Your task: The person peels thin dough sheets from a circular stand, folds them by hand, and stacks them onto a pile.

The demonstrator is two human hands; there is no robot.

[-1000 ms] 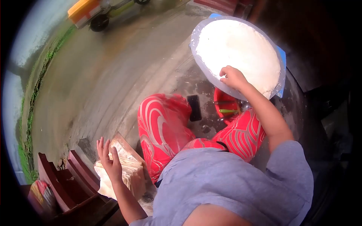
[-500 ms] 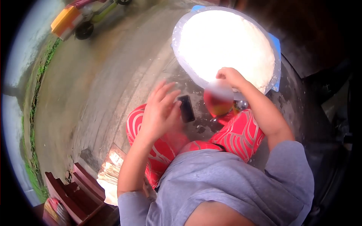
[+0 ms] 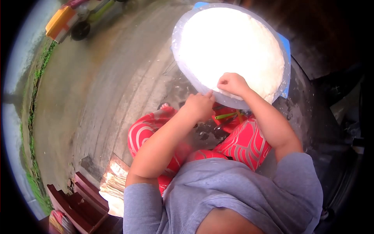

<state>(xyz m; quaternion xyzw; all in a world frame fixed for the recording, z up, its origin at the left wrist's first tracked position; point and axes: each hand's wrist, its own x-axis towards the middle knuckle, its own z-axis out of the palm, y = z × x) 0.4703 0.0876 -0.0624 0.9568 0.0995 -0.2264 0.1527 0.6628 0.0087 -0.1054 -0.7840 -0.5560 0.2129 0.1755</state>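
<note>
A large round basin with a pale, translucent rim (image 3: 180, 58) holds a white mass (image 3: 233, 46), so bright that its texture is mostly lost. My right hand (image 3: 233, 84) is over the near edge of this mass, fingers curled in and thumb against them. Whatever is in that pinch cannot be made out. Beside the near-left part of the rim is my left hand (image 3: 199, 106), back of the hand up, one fingertip at the rim and the other fingers folded and partly hidden. Below the rim, between my knees, a red container (image 3: 230, 125) holds a green-handled utensil (image 3: 226, 116).
Something blue (image 3: 285, 43) shows beneath the basin. A stack of pale, flat sheets (image 3: 113, 183) lies at my left near a dark red wooden piece (image 3: 80, 202). Wet concrete ground (image 3: 105, 85) stretches left, with a yellow-and-orange vehicle part (image 3: 60, 23) at the far left.
My left hand has moved right from above my knee to the basin rim, its spread fingers now folded. My right hand has shifted slightly left. The phone on the ground is now mostly hidden.
</note>
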